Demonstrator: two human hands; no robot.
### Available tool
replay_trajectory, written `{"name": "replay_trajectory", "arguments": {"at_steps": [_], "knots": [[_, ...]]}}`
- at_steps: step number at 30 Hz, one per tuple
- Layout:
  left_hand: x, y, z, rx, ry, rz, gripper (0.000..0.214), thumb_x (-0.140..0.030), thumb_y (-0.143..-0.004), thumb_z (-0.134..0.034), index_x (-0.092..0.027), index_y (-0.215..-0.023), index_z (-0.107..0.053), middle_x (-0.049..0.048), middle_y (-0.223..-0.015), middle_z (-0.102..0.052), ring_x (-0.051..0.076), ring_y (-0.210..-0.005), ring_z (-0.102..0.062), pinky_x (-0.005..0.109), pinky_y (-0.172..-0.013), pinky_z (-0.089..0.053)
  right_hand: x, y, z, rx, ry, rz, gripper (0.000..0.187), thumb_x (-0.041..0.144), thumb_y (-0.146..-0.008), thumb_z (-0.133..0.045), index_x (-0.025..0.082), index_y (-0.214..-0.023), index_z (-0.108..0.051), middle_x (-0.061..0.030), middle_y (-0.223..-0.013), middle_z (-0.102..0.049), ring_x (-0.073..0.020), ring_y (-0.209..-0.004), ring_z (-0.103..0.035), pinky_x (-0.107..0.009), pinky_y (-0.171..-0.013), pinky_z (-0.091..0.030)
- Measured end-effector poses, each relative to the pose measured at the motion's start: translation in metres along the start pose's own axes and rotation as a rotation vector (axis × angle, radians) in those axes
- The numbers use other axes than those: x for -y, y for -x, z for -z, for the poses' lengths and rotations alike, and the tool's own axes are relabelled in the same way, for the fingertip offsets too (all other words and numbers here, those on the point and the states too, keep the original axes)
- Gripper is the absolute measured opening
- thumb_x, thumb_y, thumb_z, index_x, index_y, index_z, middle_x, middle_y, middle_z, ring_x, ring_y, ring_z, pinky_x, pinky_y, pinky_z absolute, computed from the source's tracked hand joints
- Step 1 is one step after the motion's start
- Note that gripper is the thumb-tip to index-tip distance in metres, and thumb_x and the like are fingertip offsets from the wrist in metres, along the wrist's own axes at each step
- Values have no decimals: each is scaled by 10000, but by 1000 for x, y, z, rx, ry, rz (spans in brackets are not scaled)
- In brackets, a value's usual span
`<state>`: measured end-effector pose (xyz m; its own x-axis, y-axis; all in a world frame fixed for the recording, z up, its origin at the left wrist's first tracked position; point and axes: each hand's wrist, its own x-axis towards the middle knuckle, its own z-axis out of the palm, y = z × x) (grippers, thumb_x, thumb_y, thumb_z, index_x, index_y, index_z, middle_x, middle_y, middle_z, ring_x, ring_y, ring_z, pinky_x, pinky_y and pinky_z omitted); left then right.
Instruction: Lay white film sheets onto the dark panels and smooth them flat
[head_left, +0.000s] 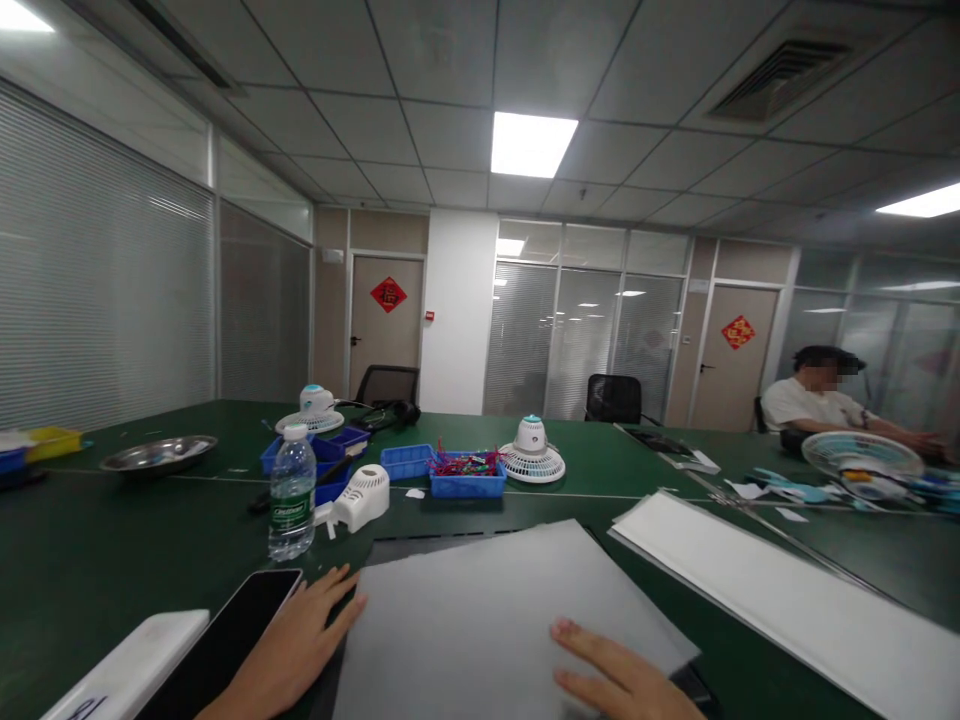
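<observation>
My left hand (289, 648) lies flat and open on the green table (112, 560), its fingertips touching the left edge of a grey sheet (487, 620). My right hand (619, 680) rests open on that sheet near its lower right, fingers stretched out. Neither hand holds anything. A dark phone (225, 640) lies just left of my left hand, with a white slab (127, 670) beside it. A water bottle (292, 492) stands a little beyond the phone.
A white fan part (360, 497), blue trays (465, 475) with coloured bits, two small fans (532, 452), a metal dish (159, 453) and a long white board (787, 600) sit on the table. A seated person (825, 400) works at the far right.
</observation>
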<state>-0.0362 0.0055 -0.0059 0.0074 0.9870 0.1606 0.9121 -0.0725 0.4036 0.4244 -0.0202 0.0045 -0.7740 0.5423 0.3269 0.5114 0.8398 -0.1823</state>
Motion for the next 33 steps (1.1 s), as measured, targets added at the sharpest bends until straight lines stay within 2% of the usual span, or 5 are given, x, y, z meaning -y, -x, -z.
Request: {"name": "replay_trajectory", "arguments": {"at_steps": [7,16,22,26,33], "knots": [[-4,3,-1,60,-93,-15,840,-773,-867,-362,-202,-1477,-446,118,-1596,-357,310,-1509,-254,589,-1239,-91,-33,23,27,-40,100,-429,426,522,-989,-439,296,-1231,-708,-77,-1317,-670,-274,-1237,-605,-471,-1090,-452],[1,0,-3,43,-142,-29,885,-765,-805,-488,-182,-1471,-459,151,-1578,-383,347,-1489,-303,593,-1232,-119,-15,15,27,13,-3,-180,422,466,-969,-515,323,-1354,-615,-59,-1399,-617,-253,-1289,-562,-425,-1110,-425],[3,-4,-6,28,-122,-12,786,-697,-863,-443,-178,-1449,-501,143,-1566,-417,326,-1482,-329,587,-1235,-121,-109,62,27,-275,356,-591,473,455,-978,-441,251,-1375,-598,-105,-1503,-506,-286,-1386,-460,-501,-1162,-344],[3,-7,-8,-18,-102,15,775,-718,-837,-462,-185,-1386,-588,140,-1538,-467,344,-1453,-384,588,-1228,-172,-168,110,34,-221,464,-1001,703,612,-888,-495,113,-1374,-591,-218,-1520,-448,-383,-1393,-432,-525,-1108,-393],[-7,-1,-6,-41,-144,46,783,-658,-827,-495,-163,-1431,-538,154,-1523,-477,346,-1445,-399,583,-1220,-201,-161,107,33,-167,425,-994,592,562,-924,-408,135,-1213,-699,-199,-1257,-672,-356,-1163,-626,-476,-971,-477]]}}
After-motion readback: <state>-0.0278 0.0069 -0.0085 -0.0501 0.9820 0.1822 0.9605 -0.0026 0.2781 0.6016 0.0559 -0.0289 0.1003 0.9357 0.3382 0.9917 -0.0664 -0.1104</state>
